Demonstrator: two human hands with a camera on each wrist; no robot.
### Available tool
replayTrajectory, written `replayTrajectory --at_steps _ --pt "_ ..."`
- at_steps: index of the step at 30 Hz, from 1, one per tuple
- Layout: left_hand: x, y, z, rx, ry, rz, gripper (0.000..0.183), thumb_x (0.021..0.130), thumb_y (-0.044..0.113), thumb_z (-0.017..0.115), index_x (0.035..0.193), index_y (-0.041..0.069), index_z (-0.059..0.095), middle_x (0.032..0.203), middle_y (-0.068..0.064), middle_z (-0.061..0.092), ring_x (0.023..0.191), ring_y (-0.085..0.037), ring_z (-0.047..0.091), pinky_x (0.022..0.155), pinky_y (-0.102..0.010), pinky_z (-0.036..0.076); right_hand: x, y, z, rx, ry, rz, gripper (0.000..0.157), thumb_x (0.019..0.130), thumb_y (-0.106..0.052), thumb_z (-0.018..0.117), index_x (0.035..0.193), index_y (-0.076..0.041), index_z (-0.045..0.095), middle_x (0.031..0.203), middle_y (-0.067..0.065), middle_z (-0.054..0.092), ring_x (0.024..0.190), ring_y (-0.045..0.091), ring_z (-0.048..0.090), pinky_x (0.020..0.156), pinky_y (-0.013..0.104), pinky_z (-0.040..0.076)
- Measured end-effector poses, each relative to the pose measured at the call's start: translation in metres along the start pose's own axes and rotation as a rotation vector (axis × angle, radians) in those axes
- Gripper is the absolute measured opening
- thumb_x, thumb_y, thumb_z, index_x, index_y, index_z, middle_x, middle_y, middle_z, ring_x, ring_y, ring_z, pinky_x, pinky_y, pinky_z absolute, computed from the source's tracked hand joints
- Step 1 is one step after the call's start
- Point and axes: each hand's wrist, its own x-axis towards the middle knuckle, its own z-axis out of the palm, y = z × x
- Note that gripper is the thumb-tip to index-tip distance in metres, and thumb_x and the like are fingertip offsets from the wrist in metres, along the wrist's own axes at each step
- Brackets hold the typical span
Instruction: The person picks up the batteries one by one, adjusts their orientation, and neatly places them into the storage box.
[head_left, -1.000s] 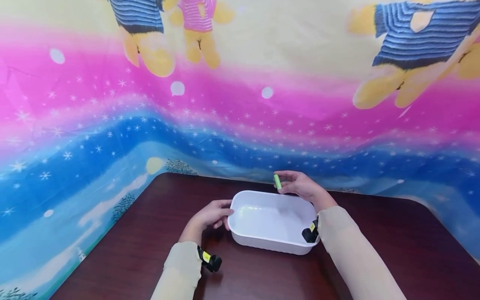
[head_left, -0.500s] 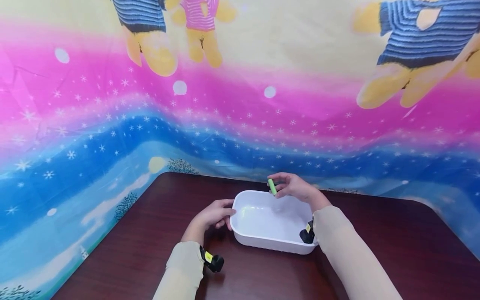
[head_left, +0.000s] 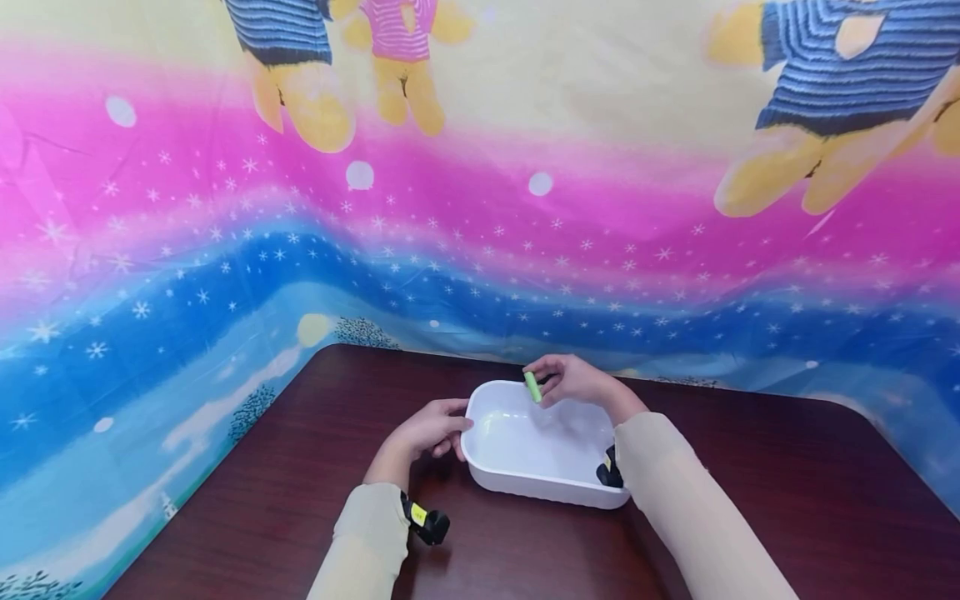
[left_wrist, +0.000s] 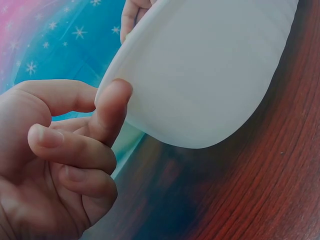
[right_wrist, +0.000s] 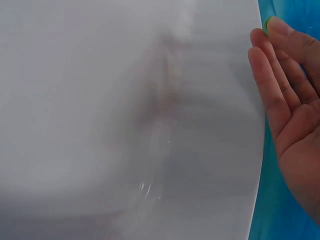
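A white oblong basin (head_left: 536,490) with rounded corners stands on the table in the head view, and nothing shows inside it. At its left end my left hand (head_left: 429,429) grips the rim; in the left wrist view a fingertip (left_wrist: 117,90) bends over that edge of the basin (left_wrist: 200,75). My right hand (head_left: 573,382) pinches a small light-green cylinder (head_left: 533,387) between thumb and fingers, held above the basin's far rim. Only a sliver of the green cylinder (right_wrist: 267,26) shows in the right wrist view, mostly hidden by the thumb.
The dark red-brown wooden table (head_left: 315,467) has rounded far corners. Right behind it hangs a cloth backdrop (head_left: 450,217) printed with bears and snowflakes. A black wrist camera (head_left: 427,525) sits on the left sleeve, and another (head_left: 609,468) overlaps the basin's right end.
My right hand has moved left and slightly downward with the green cylinder, from behind the basin to over its far rim. The left hand keeps its hold on the basin's end.
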Motion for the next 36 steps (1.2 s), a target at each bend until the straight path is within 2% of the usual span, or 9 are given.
replayTrajectory --at_steps 5,17,22,28,33,36 --pt "-0.001 0.001 0.0 0.004 -0.001 -0.004 0.053 0.091 0.008 0.051 0.141 -0.002 0.033 0.053 -0.011 0.059 0.032 -0.009 0.037 0.035 -0.018 0.03 0.001 -0.001 0.002 -0.032 -0.027 -0.015 0.057 0.071 0.002 0.076 0.123 0.0 0.053 0.111 0.013 0.059 0.094 0.023 0.062 0.078 0.034 0.052" --pt "-0.001 0.003 0.001 0.01 0.002 -0.014 0.052 0.092 0.008 0.05 0.14 -0.002 0.034 0.053 -0.012 0.059 0.032 -0.009 0.037 0.034 -0.019 0.031 0.007 -0.014 0.015 -0.22 -0.077 -0.008 0.049 0.072 -0.006 0.075 0.114 -0.004 0.05 0.104 0.007 0.061 0.086 0.019 0.059 0.072 0.032 0.051" --pt "0.0 0.003 0.001 0.022 0.011 -0.022 0.051 0.092 0.009 0.05 0.14 -0.001 0.037 0.053 -0.012 0.06 0.032 -0.01 0.037 0.034 -0.019 0.031 0.01 -0.017 0.026 -0.317 -0.09 0.025 0.049 0.071 -0.012 0.077 0.113 -0.007 0.052 0.095 0.002 0.062 0.081 0.017 0.057 0.064 0.033 0.051" --pt "0.001 0.003 0.0 0.028 0.014 -0.014 0.05 0.092 0.009 0.051 0.14 0.0 0.037 0.053 -0.012 0.059 0.032 -0.01 0.037 0.034 -0.019 0.031 0.018 -0.016 0.038 -0.434 -0.12 0.006 0.045 0.072 -0.017 0.077 0.109 -0.009 0.053 0.083 -0.001 0.062 0.069 0.015 0.058 0.061 0.032 0.05" --pt "0.001 0.003 -0.001 0.031 0.008 -0.018 0.05 0.092 0.009 0.05 0.139 0.001 0.038 0.053 -0.011 0.06 0.032 -0.01 0.037 0.035 -0.019 0.032 0.025 -0.014 0.049 -0.573 -0.128 -0.036 0.044 0.07 -0.024 0.078 0.104 -0.01 0.055 0.076 -0.003 0.059 0.065 0.011 0.054 0.06 0.026 0.045" --pt "0.001 0.003 -0.001 0.032 0.0 -0.019 0.049 0.092 0.009 0.05 0.139 0.001 0.038 0.054 -0.011 0.06 0.032 -0.01 0.037 0.034 -0.019 0.032 0.028 -0.013 0.056 -0.678 -0.117 -0.024 0.043 0.069 -0.032 0.078 0.101 -0.013 0.056 0.074 -0.005 0.057 0.065 0.01 0.052 0.06 0.026 0.043"
